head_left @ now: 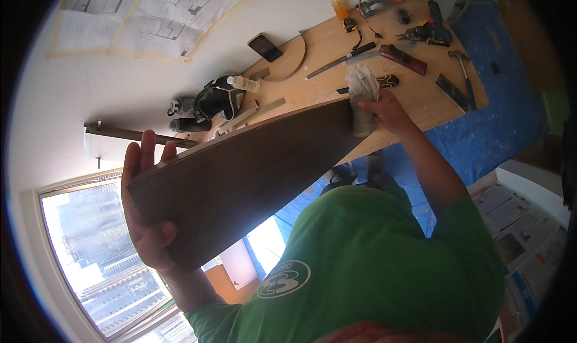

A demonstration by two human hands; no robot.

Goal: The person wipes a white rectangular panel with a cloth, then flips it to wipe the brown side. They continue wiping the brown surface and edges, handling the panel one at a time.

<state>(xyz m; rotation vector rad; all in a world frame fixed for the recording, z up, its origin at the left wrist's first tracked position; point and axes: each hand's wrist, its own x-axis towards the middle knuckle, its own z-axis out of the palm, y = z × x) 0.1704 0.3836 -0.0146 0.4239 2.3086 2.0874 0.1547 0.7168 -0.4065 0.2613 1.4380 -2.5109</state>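
A long dark brown wooden board [240, 174] slants in front of me, its broad face toward me. My left hand [147, 238] grips its near left end, thumb over the face and fingers behind the upper edge. At the far right end, my right hand [392, 111] is closed on a crumpled greyish-white rag [363, 84]. The rag wraps over the board's end and hangs down its face. What lies under the rag is hidden.
Beyond the board is a wooden worktable [288, 93] with a hammer [466, 75], drill [436, 27], file [339, 60], tape measure [350, 25], phone [265, 47] and bottles. Blue sheeting [439, 162] covers the floor. A window [99, 253] is at lower left.
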